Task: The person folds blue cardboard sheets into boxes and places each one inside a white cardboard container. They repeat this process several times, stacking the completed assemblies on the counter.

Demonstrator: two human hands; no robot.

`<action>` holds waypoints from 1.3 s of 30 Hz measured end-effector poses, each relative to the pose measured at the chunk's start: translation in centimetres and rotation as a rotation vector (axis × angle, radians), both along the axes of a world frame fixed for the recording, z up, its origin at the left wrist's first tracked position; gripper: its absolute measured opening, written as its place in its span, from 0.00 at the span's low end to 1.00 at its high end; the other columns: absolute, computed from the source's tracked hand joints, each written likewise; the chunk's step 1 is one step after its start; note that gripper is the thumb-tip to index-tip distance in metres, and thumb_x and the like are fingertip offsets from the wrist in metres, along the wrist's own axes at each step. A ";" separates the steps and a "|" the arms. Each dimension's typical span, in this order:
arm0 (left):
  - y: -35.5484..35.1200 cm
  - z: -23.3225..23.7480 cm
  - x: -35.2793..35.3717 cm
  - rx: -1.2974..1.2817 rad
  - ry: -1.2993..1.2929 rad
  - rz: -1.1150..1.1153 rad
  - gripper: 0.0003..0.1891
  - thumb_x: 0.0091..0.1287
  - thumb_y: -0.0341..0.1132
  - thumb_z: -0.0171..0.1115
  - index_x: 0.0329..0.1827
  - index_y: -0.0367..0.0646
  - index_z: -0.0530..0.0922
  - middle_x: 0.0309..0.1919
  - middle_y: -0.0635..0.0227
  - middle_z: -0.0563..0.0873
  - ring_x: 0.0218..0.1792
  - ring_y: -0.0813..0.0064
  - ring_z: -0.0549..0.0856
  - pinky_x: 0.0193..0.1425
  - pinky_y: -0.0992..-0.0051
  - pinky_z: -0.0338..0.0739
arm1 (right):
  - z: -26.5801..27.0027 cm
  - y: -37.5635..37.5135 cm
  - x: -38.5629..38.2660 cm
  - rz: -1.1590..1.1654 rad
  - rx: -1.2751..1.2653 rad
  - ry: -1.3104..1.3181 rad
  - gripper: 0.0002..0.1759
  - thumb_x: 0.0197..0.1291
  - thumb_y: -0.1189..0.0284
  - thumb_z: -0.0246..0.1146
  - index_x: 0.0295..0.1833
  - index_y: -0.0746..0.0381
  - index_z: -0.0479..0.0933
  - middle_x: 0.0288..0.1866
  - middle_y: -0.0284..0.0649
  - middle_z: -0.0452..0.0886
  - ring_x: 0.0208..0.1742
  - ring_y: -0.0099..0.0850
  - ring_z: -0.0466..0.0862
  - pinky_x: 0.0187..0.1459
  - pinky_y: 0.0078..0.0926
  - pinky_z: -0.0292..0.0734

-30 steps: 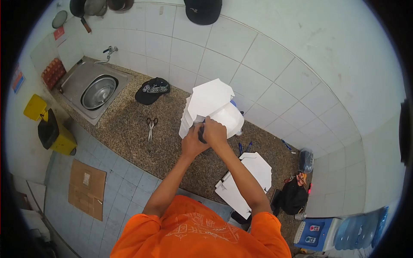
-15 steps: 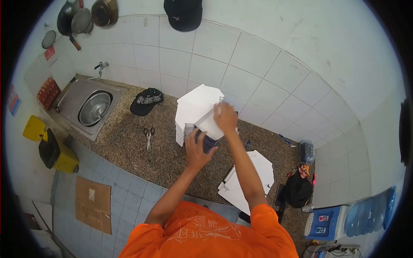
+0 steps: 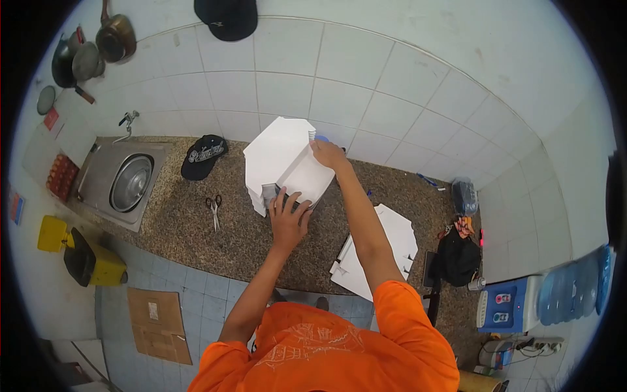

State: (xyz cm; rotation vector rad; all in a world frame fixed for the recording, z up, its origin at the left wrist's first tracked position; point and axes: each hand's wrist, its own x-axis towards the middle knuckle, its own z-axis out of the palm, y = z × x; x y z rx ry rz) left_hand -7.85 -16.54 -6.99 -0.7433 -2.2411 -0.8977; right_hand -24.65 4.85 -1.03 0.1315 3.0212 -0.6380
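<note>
A stack of white cardboard boxes [image 3: 274, 153] with open lids stands against the tiled wall, one nested in another. The top box's tray [image 3: 310, 175] faces up, its lid leaning away to the left. My right hand [image 3: 328, 155] is closed on the far right corner of that tray. Along the near side wall, my left hand [image 3: 289, 219] lies with its fingers spread and their tips touching the edge. A flat white cardboard piece [image 3: 385, 251] with slots lies on the counter, partly behind my right forearm.
Scissors [image 3: 213, 212] and a black cap [image 3: 204, 157] lie left of the stack, before a metal sink [image 3: 147, 153]. To the right are a black bag [image 3: 457, 258], a clear plastic pack [image 3: 464, 196] and a blue water dispenser [image 3: 503, 307]. The speckled counter's [image 3: 248, 261] front edge is near my body.
My right hand has moved down and left to the tray's corner. My left hand has shifted onto the near wall. The tray now shows more openly, and the camera view has turned slightly.
</note>
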 end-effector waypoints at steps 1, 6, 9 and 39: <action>-0.1 0.3 0.0 -0.012 -0.009 0.003 0.12 0.67 0.38 0.73 0.53 0.54 0.85 0.64 0.66 0.80 0.78 0.47 0.65 0.76 0.39 0.57 | -2.2 0.8 -0.9 0.059 -0.108 0.135 0.31 0.81 0.49 0.40 0.65 0.61 0.78 0.63 0.55 0.83 0.65 0.56 0.82 0.67 0.53 0.73; -0.2 1.8 0.7 -0.012 -0.035 -0.027 0.14 0.67 0.36 0.72 0.55 0.52 0.85 0.65 0.64 0.80 0.78 0.47 0.66 0.77 0.39 0.57 | -0.5 1.4 5.5 -0.187 -0.667 0.951 0.16 0.80 0.64 0.52 0.58 0.63 0.79 0.55 0.51 0.83 0.57 0.44 0.84 0.60 0.40 0.76; -1.0 2.9 2.3 0.086 -0.064 -0.066 0.15 0.68 0.34 0.70 0.57 0.50 0.85 0.66 0.62 0.79 0.76 0.47 0.68 0.76 0.42 0.60 | -6.4 3.6 16.4 -0.181 -0.293 0.716 0.20 0.68 0.68 0.67 0.62 0.64 0.75 0.57 0.51 0.80 0.59 0.46 0.82 0.59 0.41 0.77; 12.1 -4.8 7.3 0.445 -1.650 -0.523 0.30 0.74 0.47 0.68 0.73 0.43 0.71 0.63 0.61 0.81 0.56 0.68 0.83 0.52 0.69 0.82 | -9.2 9.8 42.7 -0.426 -0.586 0.618 0.08 0.73 0.72 0.68 0.40 0.65 0.84 0.32 0.28 0.84 0.33 0.15 0.77 0.36 0.18 0.71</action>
